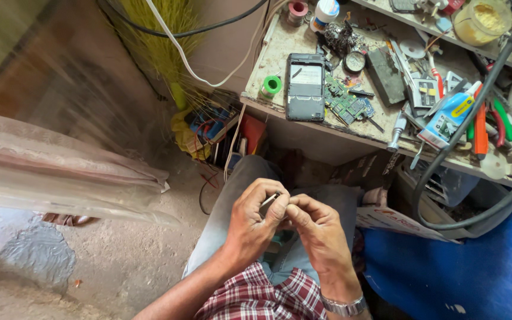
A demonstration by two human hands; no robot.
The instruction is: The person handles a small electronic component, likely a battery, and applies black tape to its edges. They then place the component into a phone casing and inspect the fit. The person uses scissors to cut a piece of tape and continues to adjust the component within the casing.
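Both of my hands are down over my lap, below the edge of the workbench. My left hand [254, 218] is curled, pinching a thin light-coloured sliver, a small tool or pin [269, 200], between thumb and fingers. My right hand [317, 228] has its fingers bent and its fingertips meet those of the left hand; whatever it pinches is too small to make out. A metal watch sits on my right wrist [343, 307]. On the bench above lies an opened phone body [305, 86] next to a green circuit board [346, 104].
The worn workbench [279, 50] holds a green tape roll [271, 86], a glue tube [449, 117], pliers with orange and green handles [488, 124], a screwdriver [396, 133] and jars. A thick black cable [445, 172] loops at right. A broom [167, 41] leans at left.
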